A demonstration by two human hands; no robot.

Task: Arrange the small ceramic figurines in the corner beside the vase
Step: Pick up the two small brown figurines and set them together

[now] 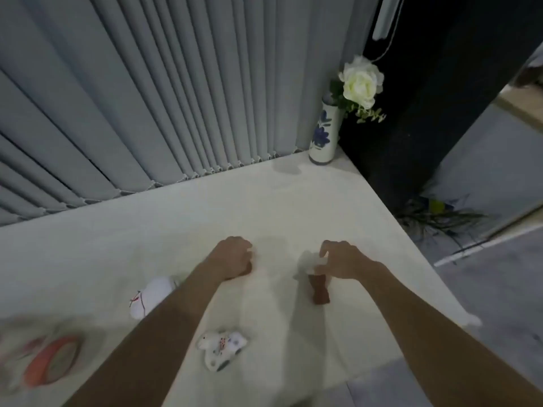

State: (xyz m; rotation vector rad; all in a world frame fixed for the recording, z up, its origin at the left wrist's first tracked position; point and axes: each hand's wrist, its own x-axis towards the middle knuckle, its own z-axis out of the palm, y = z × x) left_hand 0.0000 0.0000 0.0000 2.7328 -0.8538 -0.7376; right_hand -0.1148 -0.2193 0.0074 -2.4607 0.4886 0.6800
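Although both your hands are already busy, nothing has reached the corner yet, so by my reading the task is only starting. Nearest you, a white painted figurine (221, 349) lies on its side on the white table (176, 230), untouched. Just beyond it, to your left, a second white figurine (148, 296) with a red mark also lies loose, partly hidden behind your left forearm. Further out, your left hand (233, 257) is curled into a near fist around something small and dark; only a sliver of it shows, so you cannot call it a figurine for certain. Your right hand (340, 261) is half closed, fingertips pinching a pale piece above a brown figurine (318, 290); blur hides whether they are one object. Farthest away, the blue-flowered vase (323, 136) with its white rose (360, 82) stands in the corner, and the tabletop beside it is bare. All the carrying and arranging is left.
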